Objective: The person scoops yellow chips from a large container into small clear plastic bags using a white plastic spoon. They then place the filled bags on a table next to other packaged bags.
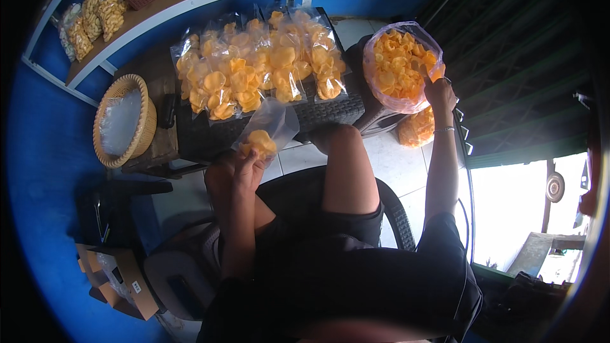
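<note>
My left hand [250, 168] is closed around the lower part of a clear plastic bag [279, 121], which is held above my lap. A few round orange chips [259, 144] lie in the bottom of that bag, and its wide mouth points up and away from me. Off to the right, my right hand [440, 93] reaches over the near right rim of a large pinkish plastic bag [381, 92] full of orange chips [399, 57]. Its fingertips are among the chips at the rim, and their grip is hard to make out.
Filled clear bags of chips [283, 57] lie in rows on a dark woven table [330, 113]. A wicker basket [150, 117] at left holds clear plastic bags [121, 121]. Another bag of chips [417, 128] rests on the floor. A shelf [184, 0] stands behind; a cardboard box [136, 286] sits lower left.
</note>
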A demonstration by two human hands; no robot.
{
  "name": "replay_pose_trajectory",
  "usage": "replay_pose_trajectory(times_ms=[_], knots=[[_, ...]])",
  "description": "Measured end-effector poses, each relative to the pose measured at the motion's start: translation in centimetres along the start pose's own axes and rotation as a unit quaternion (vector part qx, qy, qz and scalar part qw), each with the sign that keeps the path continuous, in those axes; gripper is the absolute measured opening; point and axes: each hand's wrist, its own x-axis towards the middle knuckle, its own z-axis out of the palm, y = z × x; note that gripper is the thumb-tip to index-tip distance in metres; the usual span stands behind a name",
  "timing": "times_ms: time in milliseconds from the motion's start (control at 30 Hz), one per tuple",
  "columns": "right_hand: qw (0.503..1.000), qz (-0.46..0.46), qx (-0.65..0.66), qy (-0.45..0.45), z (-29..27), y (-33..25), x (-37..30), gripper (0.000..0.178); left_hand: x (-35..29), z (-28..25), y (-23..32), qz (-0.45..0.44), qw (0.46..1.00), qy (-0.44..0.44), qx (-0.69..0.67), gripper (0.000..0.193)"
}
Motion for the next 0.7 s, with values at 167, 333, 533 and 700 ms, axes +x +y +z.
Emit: replay_pose_trajectory(times_ms=[167, 333, 533, 700], knots=[[0.994, -0.085, -0.066, -0.011, 0.6, 0.7, 0.0, 0.044, 0.0, -0.3, 0.1, -0.014, 1.0, -0.011, -0.009, 0.049], [0.994, -0.064, -0.054, 0.068, 0.5, 0.7, -0.2, 0.042, 0.0, -0.2, 0.0, -0.014, 1.0, 0.015, -0.004, 0.049], [0.99, -0.126, 0.004, 0.065, -0.1, 0.3, 0.3, 0.045, 0.3, -0.4, -0.1, -0.014, 1.0, 0.028, 0.0, 0.049], [0.994, -0.106, -0.005, -0.005, 0.2, -0.4, 0.9, 0.045, 0.6, -0.4, 0.0, -0.013, 1.0, 0.018, 0.001, 0.048]])
